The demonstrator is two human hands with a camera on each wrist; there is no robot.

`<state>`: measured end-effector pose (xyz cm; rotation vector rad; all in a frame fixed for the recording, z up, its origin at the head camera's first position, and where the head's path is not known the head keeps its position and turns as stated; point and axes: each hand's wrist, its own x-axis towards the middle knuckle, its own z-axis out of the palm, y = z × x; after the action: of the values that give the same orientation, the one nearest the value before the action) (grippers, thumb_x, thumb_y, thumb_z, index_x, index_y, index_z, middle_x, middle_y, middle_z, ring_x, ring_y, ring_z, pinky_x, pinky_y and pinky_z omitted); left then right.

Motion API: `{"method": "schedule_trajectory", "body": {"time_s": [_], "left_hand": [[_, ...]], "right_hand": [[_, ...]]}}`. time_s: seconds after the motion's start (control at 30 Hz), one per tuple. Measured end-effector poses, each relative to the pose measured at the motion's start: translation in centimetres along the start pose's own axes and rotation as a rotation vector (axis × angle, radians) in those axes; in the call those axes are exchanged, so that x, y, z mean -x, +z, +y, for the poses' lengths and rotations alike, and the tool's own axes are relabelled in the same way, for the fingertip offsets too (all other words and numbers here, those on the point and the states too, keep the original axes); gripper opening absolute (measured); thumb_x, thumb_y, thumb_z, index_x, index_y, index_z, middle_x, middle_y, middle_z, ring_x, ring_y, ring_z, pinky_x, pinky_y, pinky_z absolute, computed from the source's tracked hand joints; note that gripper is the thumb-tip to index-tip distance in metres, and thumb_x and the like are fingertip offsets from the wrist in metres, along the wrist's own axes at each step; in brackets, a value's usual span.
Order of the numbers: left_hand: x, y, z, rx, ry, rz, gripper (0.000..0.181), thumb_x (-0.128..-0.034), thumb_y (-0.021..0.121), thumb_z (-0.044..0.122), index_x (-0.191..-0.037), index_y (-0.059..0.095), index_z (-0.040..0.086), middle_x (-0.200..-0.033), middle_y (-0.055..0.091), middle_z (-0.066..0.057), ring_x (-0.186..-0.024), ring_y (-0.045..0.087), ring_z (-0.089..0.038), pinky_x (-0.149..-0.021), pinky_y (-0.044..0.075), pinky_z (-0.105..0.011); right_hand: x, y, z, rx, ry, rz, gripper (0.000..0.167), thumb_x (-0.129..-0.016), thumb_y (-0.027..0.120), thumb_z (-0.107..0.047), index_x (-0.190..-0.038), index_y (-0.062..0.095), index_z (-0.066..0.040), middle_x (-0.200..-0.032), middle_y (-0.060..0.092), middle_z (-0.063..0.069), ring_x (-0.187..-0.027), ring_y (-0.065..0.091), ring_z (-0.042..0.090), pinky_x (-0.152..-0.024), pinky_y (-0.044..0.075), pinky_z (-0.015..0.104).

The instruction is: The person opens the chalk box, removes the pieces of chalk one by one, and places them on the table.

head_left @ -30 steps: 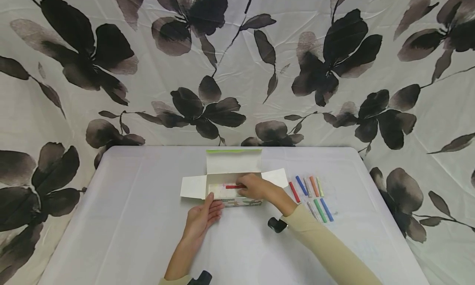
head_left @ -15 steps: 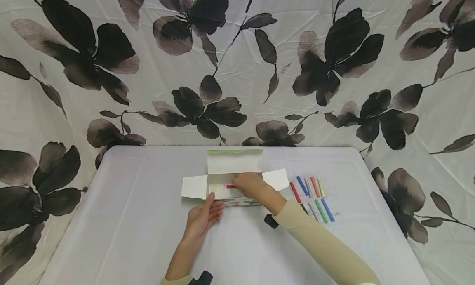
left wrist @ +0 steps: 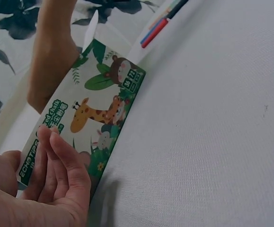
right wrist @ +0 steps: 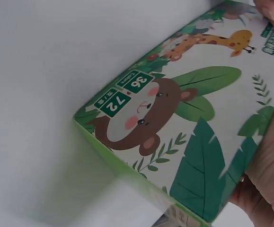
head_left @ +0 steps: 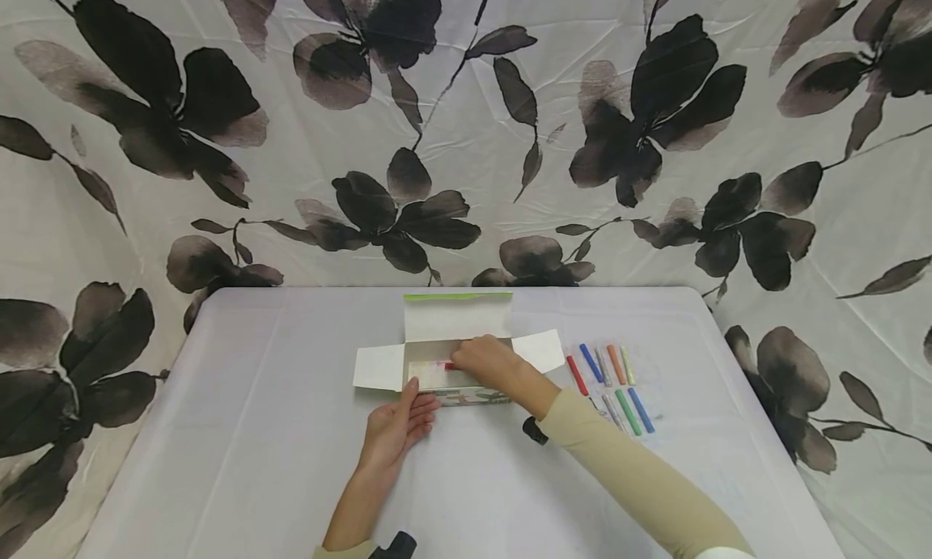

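An open white cardboard box stands on the table, its front printed with a giraffe and a bear. My left hand holds its front left side, thumb over the rim and fingers along the printed face. My right hand reaches inside with curled fingers. Just left of those fingers shows the end of a red crayon-like stick; the hand covers the rest. In the right wrist view, the box wall hides most of the right fingers.
Right of the box, several coloured sticks lie in two rows, among them a red stick, a green stick and a blue stick. The box's side flaps and back lid stand spread out. Patterned cloth hangs behind the table.
My right hand has shifted left inside the box and now covers more of the red stick, which stays in nearly the same place. The left hand and box have not moved.
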<state>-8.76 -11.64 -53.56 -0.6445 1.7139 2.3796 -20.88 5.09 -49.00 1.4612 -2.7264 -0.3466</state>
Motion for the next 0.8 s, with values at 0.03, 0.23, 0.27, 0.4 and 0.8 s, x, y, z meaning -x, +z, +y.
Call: {"method": "schedule_trajectory", "body": {"time_s": [0.03,0.23,0.27,0.4,0.8], "left_hand": [[0.0,0.0,0.0,0.001,-0.001,0.000,0.068,-0.0980,0.065,0.054,-0.116,0.067,-0.011,-0.100,0.077,-0.009,-0.080,0.068,-0.010,-0.071,0.057,-0.020],[-0.2,-0.1,-0.1,-0.006,-0.004,-0.003,0.067,-0.0987,0.064,0.054,-0.116,0.068,-0.010,-0.101,0.077,-0.008,-0.081,0.068,-0.010,-0.072,0.057,-0.020],[-0.2,-0.1,-0.2,-0.007,-0.005,-0.004,0.067,-0.0988,0.064,0.054,-0.116,0.068,-0.010,-0.102,0.077,-0.009,-0.081,0.068,-0.010,-0.072,0.057,-0.020],[-0.3,0.0,-0.1,-0.007,-0.011,-0.002,0.066,-0.0987,0.064,0.054,-0.116,0.068,-0.010,-0.102,0.077,-0.008,-0.081,0.068,-0.009,-0.072,0.058,-0.021],[-0.4,0.0,-0.2,-0.015,-0.019,0.002,0.065,-0.0984,0.065,0.054,-0.118,0.067,-0.009,-0.103,0.077,-0.008,-0.085,0.069,-0.011,-0.073,0.058,-0.021]], "right_hand": [[0.2,-0.1,0.1,-0.028,0.012,0.001,0.005,-0.094,0.073,-0.008,-0.093,0.073,-0.014,-0.089,0.072,0.000,-0.078,0.067,0.015,-0.066,0.056,0.031],[1.1,-0.7,1.0,-0.201,0.074,-0.043,0.010,-0.092,0.075,-0.004,-0.096,0.069,-0.011,-0.085,0.067,0.001,-0.073,0.062,0.017,-0.064,0.052,0.033],[1.3,-0.8,1.2,-0.244,0.082,-0.046,0.010,-0.092,0.075,-0.004,-0.095,0.068,-0.011,-0.083,0.066,0.001,-0.071,0.060,0.017,-0.063,0.051,0.033],[2.1,-1.0,2.2,-0.465,0.105,-0.013,0.010,-0.093,0.075,-0.006,-0.098,0.068,-0.011,-0.083,0.066,-0.001,-0.074,0.059,0.015,-0.065,0.050,0.031],[5.2,-1.6,5.1,-1.009,0.115,0.177,0.022,-0.093,0.075,-0.002,-0.114,0.072,0.001,-0.097,0.073,0.007,-0.087,0.069,0.014,-0.081,0.058,0.027]]}}
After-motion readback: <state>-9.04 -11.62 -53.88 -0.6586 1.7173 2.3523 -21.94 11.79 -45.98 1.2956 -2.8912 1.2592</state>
